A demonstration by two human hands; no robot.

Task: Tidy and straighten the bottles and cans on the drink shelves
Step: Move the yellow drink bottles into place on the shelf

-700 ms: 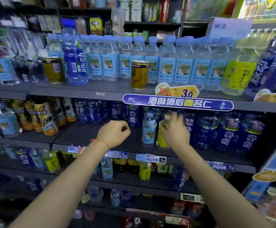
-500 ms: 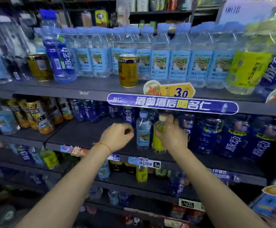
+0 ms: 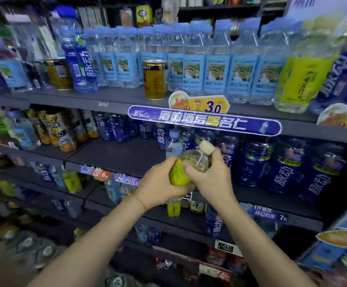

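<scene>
A small clear bottle with a yellow-green label and a cream cap (image 3: 191,164) is tilted in front of the second shelf (image 3: 114,156), held off its surface. My right hand (image 3: 212,179) grips its upper body and neck. My left hand (image 3: 160,185) holds its labelled lower part. Just behind stands a small water bottle with a light blue cap (image 3: 173,142). Dark blue drink bottles (image 3: 280,164) fill the shelf to the right.
The top shelf carries a row of blue-labelled water bottles (image 3: 216,65), a gold can (image 3: 155,79), another gold can (image 3: 58,73), a tall blue bottle (image 3: 81,59) and a big yellow-labelled bottle (image 3: 301,77). Orange-labelled bottles (image 3: 62,131) stand at the left. Lower shelves hold mixed drinks.
My right hand has lifted the yellow-green bottle off the second shelf and tipped it toward me. My left hand has moved right from the shelf edge and taken hold of its lower part.
</scene>
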